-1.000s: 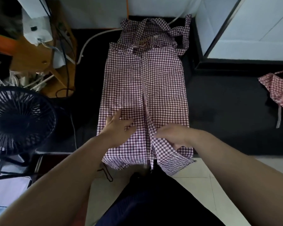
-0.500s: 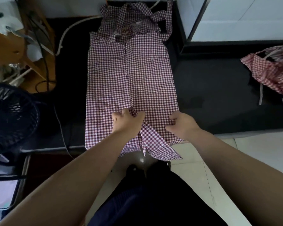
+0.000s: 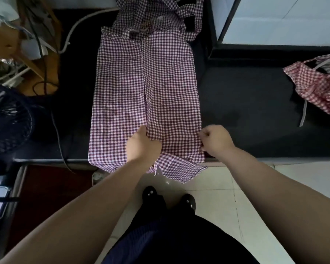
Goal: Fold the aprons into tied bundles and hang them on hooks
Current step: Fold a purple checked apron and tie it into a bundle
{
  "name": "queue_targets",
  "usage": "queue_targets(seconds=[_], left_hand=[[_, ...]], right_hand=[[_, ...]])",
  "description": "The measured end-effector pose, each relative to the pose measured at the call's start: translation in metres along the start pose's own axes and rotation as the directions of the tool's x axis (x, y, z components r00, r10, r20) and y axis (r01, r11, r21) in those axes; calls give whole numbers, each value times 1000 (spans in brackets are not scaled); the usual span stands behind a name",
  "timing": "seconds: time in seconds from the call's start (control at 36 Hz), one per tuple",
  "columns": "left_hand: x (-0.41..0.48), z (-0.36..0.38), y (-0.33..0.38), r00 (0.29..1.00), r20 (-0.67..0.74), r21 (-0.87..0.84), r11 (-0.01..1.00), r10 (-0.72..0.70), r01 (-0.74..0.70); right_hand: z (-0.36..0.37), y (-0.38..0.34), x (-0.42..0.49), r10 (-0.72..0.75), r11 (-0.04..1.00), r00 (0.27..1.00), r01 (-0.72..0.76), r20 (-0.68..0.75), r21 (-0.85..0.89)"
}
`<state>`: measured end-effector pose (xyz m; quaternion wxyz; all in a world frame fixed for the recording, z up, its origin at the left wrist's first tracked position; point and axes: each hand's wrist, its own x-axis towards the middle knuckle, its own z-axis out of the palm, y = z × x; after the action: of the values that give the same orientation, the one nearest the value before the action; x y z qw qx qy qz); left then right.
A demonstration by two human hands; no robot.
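Gingham apron (image 3: 147, 82) on black table (image 3: 246, 111) — left hand (image 3: 143, 144) and right hand (image 3: 215, 141) pinch it with curled fingers.

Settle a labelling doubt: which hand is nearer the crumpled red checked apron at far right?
Right. The right hand sits left of the crumpled red checked apron, apart; the left hand farther left.

A black table (image 3: 255, 103) spans the upper view, with pale floor tiles (image 3: 246, 187) below its near edge. Off its left edge are a dark fan (image 3: 6, 119), wooden furniture (image 3: 2, 42) and a red mat (image 3: 51, 187). White panels (image 3: 284, 18) rise at its far right corner.
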<state>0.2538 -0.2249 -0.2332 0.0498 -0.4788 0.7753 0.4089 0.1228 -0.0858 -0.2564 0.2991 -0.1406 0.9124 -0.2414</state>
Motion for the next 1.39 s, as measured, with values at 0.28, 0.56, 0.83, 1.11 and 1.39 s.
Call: queue_targets(seconds=[0.28, 0.56, 0.83, 1.11, 1.39], left_hand=[[-1, 10, -30, 981, 44, 168, 966, 191, -195], [-3, 6, -28, 996, 43, -57, 996, 72, -70], [-1, 17, -10, 956, 131, 169, 944, 262, -282], [-7, 22, 2, 962, 171, 155, 959, 212, -239], [-3, 25, 5, 947, 213, 163, 947, 241, -277]], right_hand=[[-11, 10, 2, 192, 883, 981, -179, 13, 435], [-12, 18, -11, 65, 956, 970, -129, 234, 265], [-28, 22, -27, -310, 951, 950, 310, 40, -3], [-5, 27, -51, -298, 761, 890, 440, 345, -477], [-21, 27, -74, -21, 863, 647, 397, 762, -312]])
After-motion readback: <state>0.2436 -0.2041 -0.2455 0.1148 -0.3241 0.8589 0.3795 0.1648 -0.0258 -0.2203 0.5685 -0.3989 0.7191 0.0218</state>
